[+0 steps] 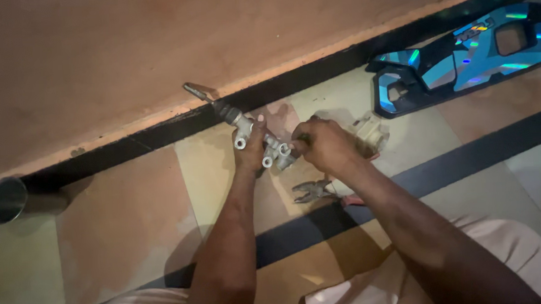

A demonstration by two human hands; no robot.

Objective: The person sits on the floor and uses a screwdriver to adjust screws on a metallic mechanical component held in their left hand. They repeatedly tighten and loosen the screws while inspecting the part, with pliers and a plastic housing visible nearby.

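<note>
The grey cast-metal cylinder assembly (264, 147), a stubby body with round ports, a black rubber boot and a thin steel rod jutting up and to the left, is held just above the tiled floor (134, 231), close to the foot of the reddish-brown wall (156, 47). It looks like solid metal, so I judge it stiff, fairly heavy for its bulk and not fragile, though the thin rod and the soft boot are the parts least suited to bearing a grip; any oil film would make the smooth cast faces slippery, but the pictures do not show one. The lumpy body with its ports gives the surest purchase. The left hand (250, 148) is closed around that body from below, fingers wrapped on its near side. The right hand (326, 144) is clenched at the assembly's right end, fingertips pinched on something there, too small and dark to identify. Just below the hands, a pair of metal pliers with reddish handles (316, 191) lies on the floor. Just behind the right hand sits a pale, boxy plastic part (373, 130). Well apart at upper right, a black moulded panel with shiny blue iridescent stickers (461, 55) lies against the dark floor band. At the far left, a round shiny metal cup (4, 199) rests by the wall. The person's pale trousers (518, 250) fill the lower edge.
</note>
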